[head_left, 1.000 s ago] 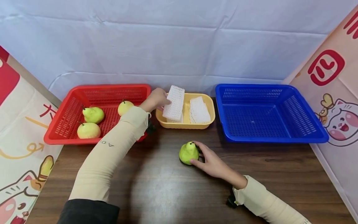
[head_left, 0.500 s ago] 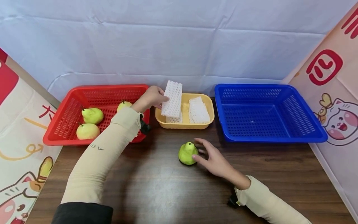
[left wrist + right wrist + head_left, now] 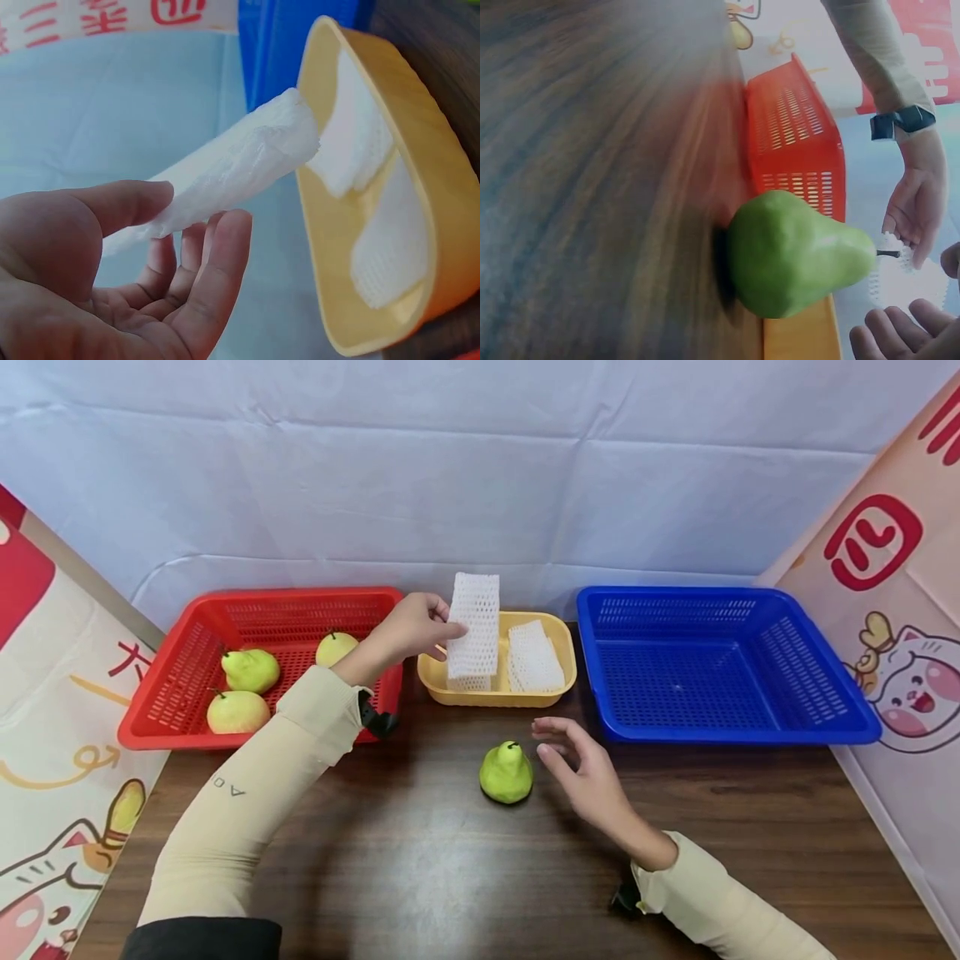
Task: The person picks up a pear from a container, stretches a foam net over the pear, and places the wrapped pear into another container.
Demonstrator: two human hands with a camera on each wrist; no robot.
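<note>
My left hand [image 3: 418,627] pinches a white foam net sleeve [image 3: 476,625] between thumb and fingers, holding it up over the left part of the yellow tray [image 3: 498,698]. In the left wrist view the sleeve [image 3: 240,161] looks flattened, its end pointing toward the tray. A green pear [image 3: 506,774] stands upright on the wooden table, stem up. To its right, my right hand [image 3: 592,781] hovers apart from it, fingers loosely bent and holding nothing. The right wrist view shows the pear [image 3: 787,255] close by, with a few fingertips [image 3: 889,330] at the lower right edge.
More white net sleeves [image 3: 536,656] lie in the tray. At the left a red basket [image 3: 180,739] holds a green pear [image 3: 251,670] and two pale yellow pears [image 3: 238,711]. A blue basket [image 3: 738,732] stands at the right. A pale cloth wall [image 3: 480,485] closes off the back.
My right hand has let go of the green pear and drawn back to the right. My left hand has raised the net sleeve slightly and turned it more upright.
</note>
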